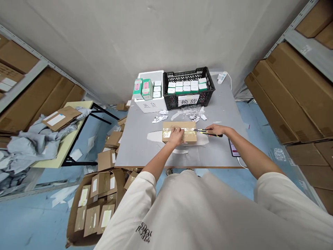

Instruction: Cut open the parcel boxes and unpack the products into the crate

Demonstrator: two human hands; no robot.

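Near the desk's (135, 149) front edge, left hand (176, 136) open on taped carton (188, 138), right hand (217, 130) clamped on box cutter (201, 130) at the tape.

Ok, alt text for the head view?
A person's left hand steadies a taped cardboard parcel on a grey table while the right hand holds a utility knife to its tape. A black plastic crate of small boxes sits behind.
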